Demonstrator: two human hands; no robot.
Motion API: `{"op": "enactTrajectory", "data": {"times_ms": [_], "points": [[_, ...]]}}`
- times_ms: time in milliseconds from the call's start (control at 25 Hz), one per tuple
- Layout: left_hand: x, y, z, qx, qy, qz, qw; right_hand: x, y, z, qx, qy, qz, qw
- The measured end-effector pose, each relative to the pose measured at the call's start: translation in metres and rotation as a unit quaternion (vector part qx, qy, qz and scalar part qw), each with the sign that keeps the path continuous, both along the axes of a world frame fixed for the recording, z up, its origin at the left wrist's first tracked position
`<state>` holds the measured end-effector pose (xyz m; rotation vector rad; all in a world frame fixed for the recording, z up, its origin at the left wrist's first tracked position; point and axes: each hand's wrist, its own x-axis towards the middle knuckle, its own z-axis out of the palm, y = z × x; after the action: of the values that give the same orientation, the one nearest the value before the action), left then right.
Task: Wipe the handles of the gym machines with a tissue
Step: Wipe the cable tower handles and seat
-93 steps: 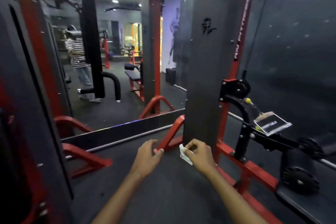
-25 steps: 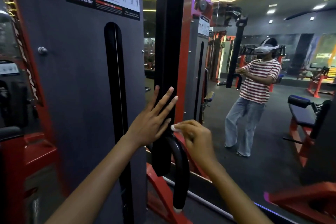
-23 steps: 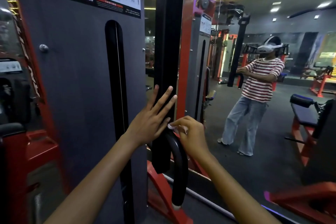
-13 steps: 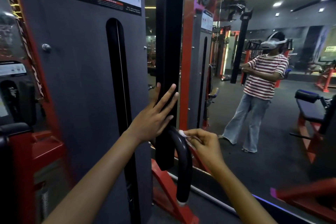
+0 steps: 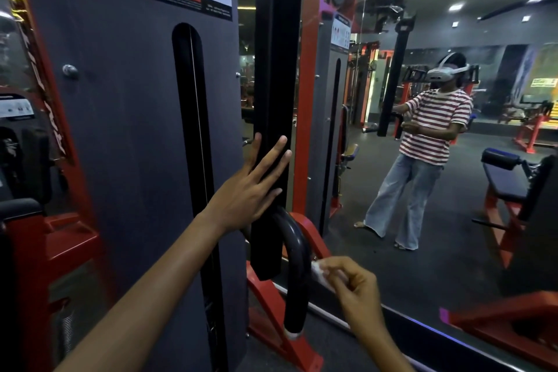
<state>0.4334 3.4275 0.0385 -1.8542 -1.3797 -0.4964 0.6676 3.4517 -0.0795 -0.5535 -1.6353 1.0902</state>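
Compared with half a second ago, the right hand (image 5: 354,284) has travelled down the curved black padded handle (image 5: 294,266) from its upper bend to about mid-length, while the left hand (image 5: 247,190) has kept its place on the black upright post (image 5: 276,69). The small white folded tissue (image 5: 321,272) is pinched between the right thumb and fingertips, which are closed on it, and it is pressed against the right-hand face of the handle; this grip probably serves to keep the pad flat on the curve during a downward stroke. The left hand lies flat with its fingers spread apart and gripping nothing; it appears to touch the post, most likely as a brace, though contact cannot be confirmed from this angle. The handle's lower end, with its pale end cap (image 5: 292,333), has not yet been reached, so the stroke is judged roughly half complete. No container is visible, and no spare tissue supply can be seen. The grey slotted weight-stack cover (image 5: 129,130) stands just left of the post; the wall mirror (image 5: 453,190) lies to the right.
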Motion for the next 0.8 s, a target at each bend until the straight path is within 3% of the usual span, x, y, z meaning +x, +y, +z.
{"op": "enactTrajectory", "data": {"times_ms": [80,120,240,320,360,560,800], "points": [[-0.003,0.003,0.000,0.011,0.020,0.012,1.000,-0.003,0.005,0.038,0.157,-0.029,-0.083,0.984],[-0.004,0.004,0.000,0.017,0.026,0.014,0.999,-0.009,0.005,0.060,0.258,-0.057,-0.116,0.958],[-0.009,0.010,0.001,0.025,0.036,-0.001,0.999,-0.041,0.005,0.097,0.529,-0.188,-0.139,0.816],[-0.016,0.014,0.002,0.025,0.051,-0.032,0.998,-0.063,0.009,0.094,0.628,-0.283,-0.140,0.711],[-0.021,0.016,0.004,0.023,0.065,-0.049,0.996,-0.071,0.012,0.092,0.642,-0.319,-0.142,0.683],[-0.033,0.028,0.012,0.063,0.106,-0.105,0.987,-0.080,0.007,0.088,0.639,-0.396,-0.197,0.629],[-0.030,0.046,0.009,0.094,0.086,-0.163,0.978,-0.042,-0.013,0.060,0.612,-0.392,-0.257,0.637]]}}
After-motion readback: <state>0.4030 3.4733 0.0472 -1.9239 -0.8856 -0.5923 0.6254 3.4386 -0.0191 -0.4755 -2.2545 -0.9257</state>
